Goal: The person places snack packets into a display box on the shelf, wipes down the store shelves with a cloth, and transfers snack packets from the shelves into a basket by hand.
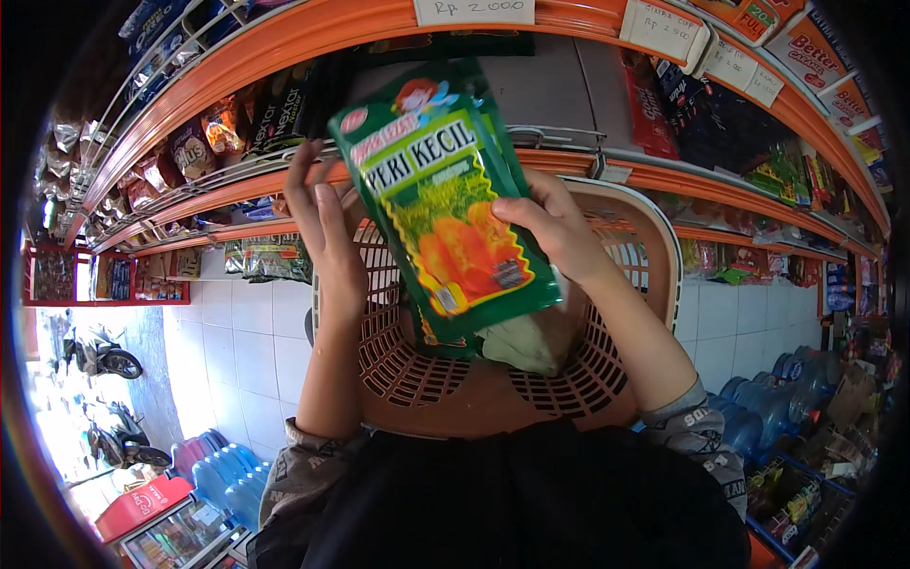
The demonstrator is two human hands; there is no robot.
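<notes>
Green snack packets (448, 206), at least two stacked together, are gripped along their right edge by my right hand (561, 227). Its thumb lies on the front one, which shows yellow-orange snacks and bears writing. Beside their left edge, my left hand (330, 242) is raised with its fingers apart; whether a fingertip touches them is unclear. Under both hands stands a brown plastic basket (490, 395) with slotted walls. Inside it lie a pale green, crumpled item (530, 341) and another green packet (441, 345), partly hidden by the held ones.
A shelf with an orange edge (341, 35) and a wire rail (554, 135) runs across in front. Dark snack packs (274, 110) stand left, a red pack (647, 107) right. Large blue water bottles (753, 412) are on the floor right, with more bottles (227, 476) left.
</notes>
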